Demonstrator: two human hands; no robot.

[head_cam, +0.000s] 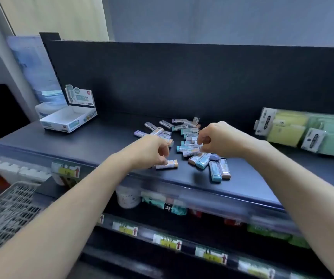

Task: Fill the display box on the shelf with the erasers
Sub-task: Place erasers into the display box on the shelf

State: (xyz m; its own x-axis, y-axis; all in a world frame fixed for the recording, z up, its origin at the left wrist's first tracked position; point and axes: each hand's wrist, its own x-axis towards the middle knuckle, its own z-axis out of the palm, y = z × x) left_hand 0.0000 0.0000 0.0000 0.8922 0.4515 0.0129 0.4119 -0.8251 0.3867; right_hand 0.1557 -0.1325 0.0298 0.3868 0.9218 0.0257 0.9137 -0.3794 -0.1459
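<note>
Several small erasers point(184, 135) in blue, orange and purple sleeves lie scattered on the dark shelf point(93, 146). A white display box point(69, 119) with an upright printed lid stands at the shelf's far left, and no eraser shows inside it. My left hand point(152, 150) pinches an orange-tipped eraser point(167, 164) near the shelf's front edge. My right hand point(216, 139) reaches into the pile with curled fingers and pinches a pale eraser point(197, 143).
Packs of yellow and green cloths point(307, 133) hang at the right of the shelf. A white wire basket point(7, 210) sits at lower left. Lower shelves hold goods behind price labels point(170, 241). A blue-white carton point(41, 77) leans behind the display box.
</note>
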